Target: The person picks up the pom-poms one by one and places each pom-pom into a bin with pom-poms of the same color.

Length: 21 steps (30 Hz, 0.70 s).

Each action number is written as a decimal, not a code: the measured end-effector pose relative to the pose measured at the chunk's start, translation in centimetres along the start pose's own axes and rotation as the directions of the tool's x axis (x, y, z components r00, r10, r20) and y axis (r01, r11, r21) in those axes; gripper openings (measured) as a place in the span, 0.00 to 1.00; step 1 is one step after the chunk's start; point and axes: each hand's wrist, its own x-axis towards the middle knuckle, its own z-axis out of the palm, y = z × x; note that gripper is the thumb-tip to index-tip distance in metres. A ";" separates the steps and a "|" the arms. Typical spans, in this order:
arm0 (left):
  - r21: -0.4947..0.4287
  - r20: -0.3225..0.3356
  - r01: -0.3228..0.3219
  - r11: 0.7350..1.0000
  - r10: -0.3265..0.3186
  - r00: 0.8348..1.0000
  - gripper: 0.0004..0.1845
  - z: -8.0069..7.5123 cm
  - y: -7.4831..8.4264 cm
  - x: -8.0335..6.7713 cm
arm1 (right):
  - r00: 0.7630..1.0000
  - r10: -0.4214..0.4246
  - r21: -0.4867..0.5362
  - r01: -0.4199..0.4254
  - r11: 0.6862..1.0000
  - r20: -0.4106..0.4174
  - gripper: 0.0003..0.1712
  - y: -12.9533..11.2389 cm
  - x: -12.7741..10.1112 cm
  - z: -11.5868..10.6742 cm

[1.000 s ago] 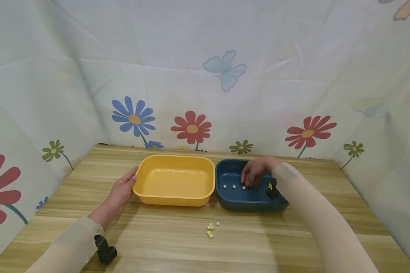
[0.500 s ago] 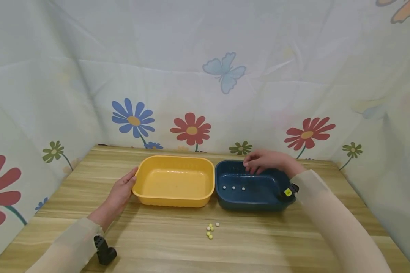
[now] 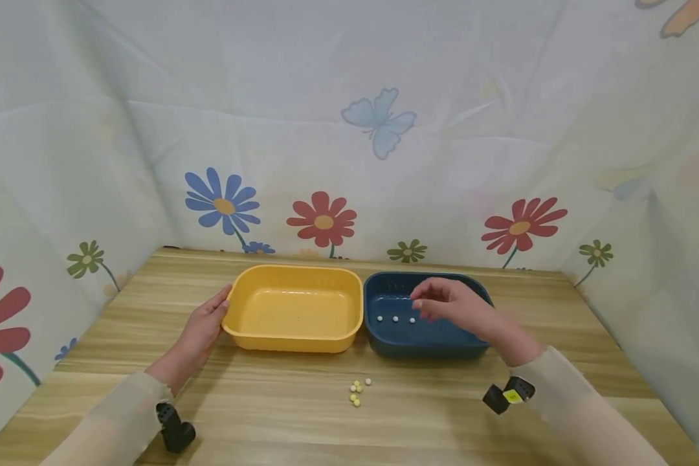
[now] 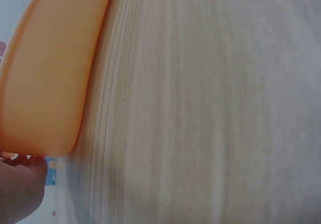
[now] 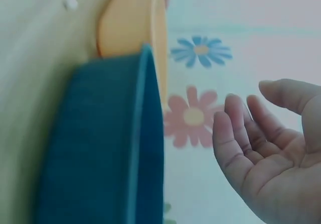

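My left hand (image 3: 202, 325) touches the left end of the yellow basin (image 3: 294, 344), its fingers fairly straight along the outside. The left wrist view shows the basin's wall (image 4: 50, 83) with part of that hand at its corner. My right hand (image 3: 457, 307) hovers over the dark blue basin (image 3: 428, 349); the right wrist view shows its palm and loosely bent fingers holding nothing. A row of 3 small white balls (image 3: 395, 319) lies on the blue basin's floor. Several small yellow and white balls (image 3: 356, 388) sit on the table in front of the basins.
Both basins stand side by side, nearly touching, toward the back of the wooden table (image 3: 279, 414). Behind and beside the table hangs a pale cloth (image 3: 268, 129) printed with flowers and a butterfly. Each wrist wears a black camera.
My right hand rose from the blue basin's floor to its far side, then came back nearer and lower over the right part. The left hand and the balls stayed put.
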 end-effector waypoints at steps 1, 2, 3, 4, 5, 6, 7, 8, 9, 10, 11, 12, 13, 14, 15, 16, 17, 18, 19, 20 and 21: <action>0.001 -0.001 0.001 1.000 -0.001 1.000 0.29 0.0 0.0 0.0 | 1.000 -0.004 0.004 0.004 1.000 0.000 0.20 0.0 -0.3 0.5; 0.004 0.000 0.001 1.000 -0.001 1.000 0.29 -0.1 0.0 0.0 | 1.000 -0.010 0.003 0.010 1.000 0.001 0.19 0.0 -0.6 0.9; 0.006 0.001 0.000 1.000 0.000 1.000 0.29 -0.1 0.0 0.0 | 1.000 -0.009 0.003 0.009 1.000 0.004 0.19 0.1 -0.8 1.3; 0.009 0.003 0.000 1.000 0.000 1.000 0.30 -0.1 0.0 0.0 | 1.000 -0.010 0.008 0.010 1.000 0.008 0.18 0.1 -1.1 1.8; 0.009 0.003 -0.001 1.000 0.001 1.000 0.30 -0.1 0.0 0.0 | 1.000 -0.011 0.012 0.011 1.000 0.012 0.18 0.1 -1.3 2.2; 0.009 0.003 -0.002 1.000 0.002 1.000 0.30 -0.1 0.0 0.0 | 1.000 -0.009 0.021 0.008 1.000 0.019 0.18 0.2 -1.4 2.6; 0.013 0.002 -0.003 1.000 0.003 1.000 0.30 -0.1 0.0 0.0 | 1.000 -0.007 0.032 0.006 0.999 0.025 0.17 0.2 -1.6 3.0; 0.013 0.002 -0.004 1.000 0.004 1.000 0.29 -0.1 0.0 0.0 | 1.000 -0.005 0.038 0.004 0.999 0.031 0.17 0.2 -1.7 3.4; 0.012 0.001 -0.005 1.000 0.005 1.000 0.29 -0.1 0.0 0.0 | 0.999 0.003 0.045 -0.005 0.999 0.035 0.17 0.3 -1.8 3.8; 0.012 0.000 -0.006 1.000 0.006 1.000 0.29 -0.1 0.0 0.0 | 0.999 0.005 0.052 -0.007 0.999 0.040 0.17 0.3 -1.9 4.2; 0.012 -0.001 -0.007 1.000 0.007 1.000 0.29 -0.1 0.0 0.0 | 0.999 0.005 0.054 -0.008 0.999 0.045 0.16 0.4 -2.0 4.6; 0.013 0.000 -0.005 1.000 0.005 1.000 0.29 -0.1 -0.1 0.0 | 0.999 0.004 0.056 -0.007 0.998 0.052 0.16 0.5 -2.1 5.0; 0.014 0.002 -0.005 1.000 0.005 1.000 0.29 -0.1 -0.1 0.0 | 0.998 0.004 0.049 -0.007 0.999 0.057 0.16 0.6 -2.1 5.4; 0.010 0.004 -0.005 1.000 0.005 1.000 0.30 -0.1 -0.1 0.0 | 0.998 0.005 0.041 -0.008 0.999 0.065 0.15 0.7 -2.2 5.8; 0.010 0.005 -0.005 1.000 0.005 1.000 0.30 -0.1 -0.2 0.0 | 0.997 0.009 0.033 -0.011 0.999 0.074 0.15 0.8 -2.2 6.1; 0.008 0.007 -0.004 1.000 0.004 1.000 0.30 -0.1 -0.2 0.1 | 0.997 0.009 0.024 -0.011 1.000 0.083 0.14 0.9 -2.2 6.5; 0.005 0.007 -0.002 1.000 0.002 1.000 0.30 -0.1 -0.2 0.1 | 0.996 0.010 0.012 -0.012 1.000 0.090 0.13 1.1 -2.2 6.9; 0.000 0.007 -0.003 1.000 0.003 1.000 0.30 -0.1 -0.2 0.1 | 0.995 0.010 0.000 -0.010 1.000 0.098 0.12 1.3 -2.2 7.2; -0.003 0.005 -0.003 1.000 0.003 1.000 0.30 -0.1 -0.2 0.1 | 0.994 0.009 -0.011 -0.008 1.000 0.106 0.12 1.5 -2.2 7.6; -0.004 0.003 -0.002 1.000 0.002 1.000 0.30 -0.1 -0.2 0.1 | 0.994 0.004 -0.025 -0.001 1.000 0.112 0.11 1.6 -2.1 7.9; -0.007 0.001 -0.001 1.000 0.001 1.000 0.30 -0.1 -0.2 0.1 | 0.993 -0.001 -0.041 0.006 0.999 0.116 0.11 1.9 -2.0 8.2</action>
